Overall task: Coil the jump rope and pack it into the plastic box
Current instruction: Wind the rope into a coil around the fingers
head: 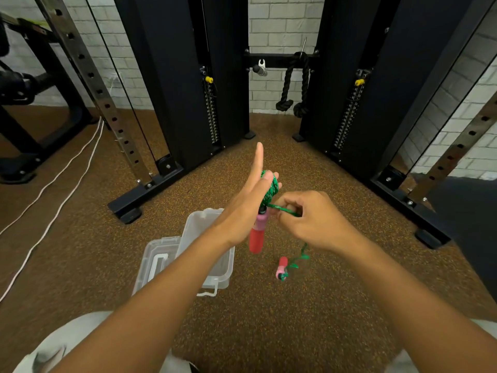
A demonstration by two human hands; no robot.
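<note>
My left hand [248, 200] holds a tight coil of green jump rope [271, 188] wrapped around its fingers, index finger pointing up. One red and pink handle [257, 232] hangs down from that coil. My right hand [309, 219] pinches the green rope just right of the coil. From it a short curly tail of rope runs down to the second red and pink handle [281, 268], lying on the floor. The clear plastic box [223, 265] stands open on the floor below my left forearm, its lid [154, 261] lying beside it at the left.
A black cable machine [188, 76] with two weight stacks fills the back, its feet [129, 208] on the brown speckled floor. A black rope attachment [295, 84] hangs from its crossbar. White cables [53, 203] trail along the floor at the left.
</note>
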